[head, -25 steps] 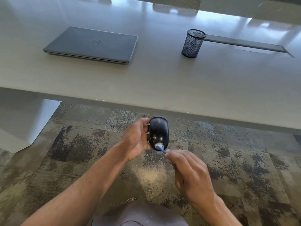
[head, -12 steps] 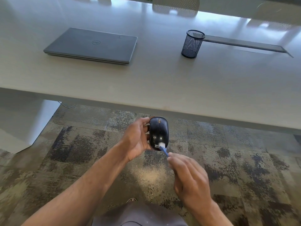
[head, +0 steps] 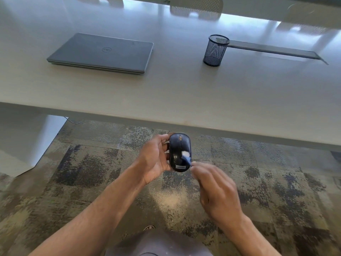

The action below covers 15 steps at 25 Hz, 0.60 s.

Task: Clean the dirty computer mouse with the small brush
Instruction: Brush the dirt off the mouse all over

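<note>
Black mouse (head: 180, 152) in left hand (head: 156, 159), right hand (head: 215, 189) brushing with small brush (head: 186, 157).

Bare forearms (head: 103, 206), grey trousers (head: 158, 244), sandal (head: 149, 227).

This looked like an office. A long pale desk (head: 184, 93) carried a closed grey laptop (head: 103, 52) and, well to the laptop's right, a black mesh pen cup (head: 215, 50). Patterned carpet tiles (head: 258, 182) covered the floor below the desk, and mesh-backed chairs (head: 196, 6) stood beyond it.
</note>
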Available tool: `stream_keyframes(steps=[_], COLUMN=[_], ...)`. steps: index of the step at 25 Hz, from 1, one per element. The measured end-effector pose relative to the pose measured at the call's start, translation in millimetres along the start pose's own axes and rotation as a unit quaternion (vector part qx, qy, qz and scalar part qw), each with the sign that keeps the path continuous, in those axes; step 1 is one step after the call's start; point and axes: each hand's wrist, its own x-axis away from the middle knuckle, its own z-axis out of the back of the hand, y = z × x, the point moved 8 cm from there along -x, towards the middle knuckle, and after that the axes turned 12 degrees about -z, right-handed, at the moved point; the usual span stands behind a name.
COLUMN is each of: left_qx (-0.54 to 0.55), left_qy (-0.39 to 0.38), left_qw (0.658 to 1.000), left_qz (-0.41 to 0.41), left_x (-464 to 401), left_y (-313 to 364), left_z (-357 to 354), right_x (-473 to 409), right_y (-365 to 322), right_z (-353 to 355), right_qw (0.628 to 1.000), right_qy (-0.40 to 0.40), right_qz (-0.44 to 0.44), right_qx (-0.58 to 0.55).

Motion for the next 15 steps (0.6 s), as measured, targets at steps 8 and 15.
stream_keyframes(steps=[8,15], left_qx=[0.000,0.010], left_qy=[-0.008,0.011], left_qw=[1.000,1.000], left_qz=[-0.002,-0.007], left_x=[1.6,2.8], left_y=[-1.0,-0.8], left_z=[2.2,7.4], right_x=[-24.4,1.2], right_y=[-6.1,-23.8], right_z=[-6.5,-22.0], right_qw=[0.998,0.986], right_qy=[-0.035,-0.121], right_qz=[0.043,0.114], right_qx=[0.015,0.010])
